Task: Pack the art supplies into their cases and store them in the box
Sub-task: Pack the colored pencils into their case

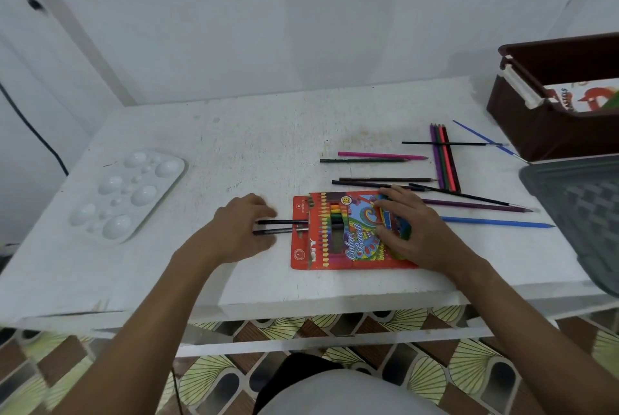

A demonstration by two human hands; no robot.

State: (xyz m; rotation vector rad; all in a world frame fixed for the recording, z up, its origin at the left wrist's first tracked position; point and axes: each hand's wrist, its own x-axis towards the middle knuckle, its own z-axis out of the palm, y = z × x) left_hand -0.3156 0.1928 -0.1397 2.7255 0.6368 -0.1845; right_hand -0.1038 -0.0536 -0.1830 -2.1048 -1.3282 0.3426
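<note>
1. Patterned floor tiles with yellow fan shapes show below a scuffed, white-painted table (234,153), whose chipped front edge lies nearest the person.
2. On that table, the left hand (239,230) curls its fingers round two dark pencils (284,226), whose far ends are entering the open left end of the flat red cardboard pencil case (335,247).
3. The right hand (413,230) lies on the case's printed face, fingers spread apart and bent, pressing it down.
4. Judged from this, the pencils should slide in straight, parallel to those already inside, while the right hand keeps the light carton from skidding; pushing at an angle could buckle the thin card mouth.
5. Beyond the case, loose coloured pencils (445,160) and thin paintbrushes (452,144) lie scattered, some crossing each other.
6. Far left sits a glossy white plastic paint palette (127,195) with round wells.
7. Far right, a dark brown storage box (536,126) stands open, beside a grey woven-pattern lid (582,207).
</note>
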